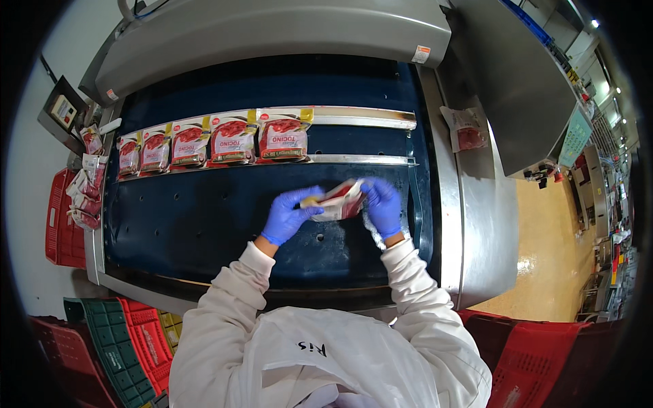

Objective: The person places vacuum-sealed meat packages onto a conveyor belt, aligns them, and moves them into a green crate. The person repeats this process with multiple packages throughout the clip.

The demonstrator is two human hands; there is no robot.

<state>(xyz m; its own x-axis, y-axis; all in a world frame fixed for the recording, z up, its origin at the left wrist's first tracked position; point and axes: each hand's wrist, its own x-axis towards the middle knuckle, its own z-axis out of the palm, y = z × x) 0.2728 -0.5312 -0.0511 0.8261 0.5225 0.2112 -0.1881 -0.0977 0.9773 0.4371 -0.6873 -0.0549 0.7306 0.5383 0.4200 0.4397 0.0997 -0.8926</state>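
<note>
pouch: one, red and white with a yellow end, held up between the hands in front of the lower bar; it looks bent and partly blurred. pouch point at its middle.
left hand: blue-gloved, thumb and fingers pinching the pouch at its yellow end.
right hand: blue-gloved, fingers closed on the pouch's opposite end; exact finger placing blurred.
row: five filled packs side by side on the bars, printed faces up, yellow showing along their top edges; the rightmost is the nearest to the hands.
bars: upper bar and lower bar, both bare to the right of the row.
bed: dark blue with small holes, under bars and hands; grey hood beyond.
left pile: several packs heaped at the bed's left side, beside a red crate.
right ledge: lone pack on the metal, apart from the row.
step: likely straightening or checking this one pouch by hand, ahead of laying it down; judged from the two-ended grip.
next move: would seem to call for turning the yellow end toward the hood, flattening the top edge, and lowering the pouch over the bars just right of the row.
watch: a creased or skewed top edge could sit badly on the upper bar; contents may slump to one end.
</note>
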